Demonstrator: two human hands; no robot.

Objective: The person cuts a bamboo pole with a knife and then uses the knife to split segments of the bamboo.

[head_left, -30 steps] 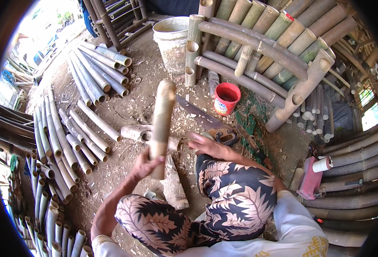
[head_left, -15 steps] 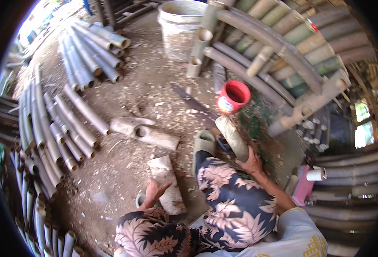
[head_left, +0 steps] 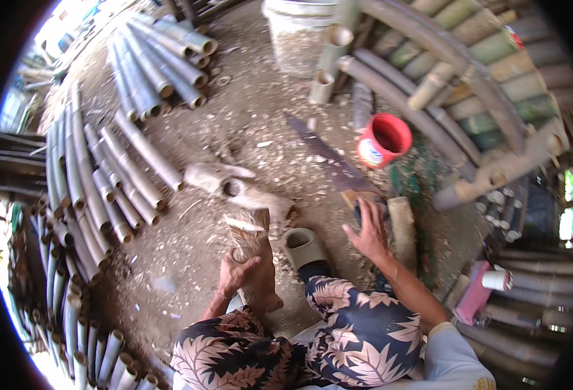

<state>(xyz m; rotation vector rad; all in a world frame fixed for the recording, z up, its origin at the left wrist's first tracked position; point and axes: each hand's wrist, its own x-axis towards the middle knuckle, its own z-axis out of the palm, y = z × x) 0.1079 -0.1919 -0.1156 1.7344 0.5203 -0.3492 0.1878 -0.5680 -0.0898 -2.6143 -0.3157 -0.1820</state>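
My left hand is closed around a rough wooden block, tilted up in front of my left knee. My right hand has its fingers stretched out and thumb apart, over a dark object by the light wooden end of a saw-like tool. Its long dark blade lies on the ground, pointing away to the left. I cannot tell whether the fingertips touch anything. Just right of that hand is a short cut piece of bamboo.
A notched wooden log lies ahead on the chip-covered ground. Beyond the right hand stands a red pail; a white bucket is farther back. Bamboo poles lie at left, with a bamboo rack at right. A sandal shows between my hands.
My left hand has taken hold of the wooden block and lifted it from the ground. My right hand has let go of the bamboo piece, now set down at its right.
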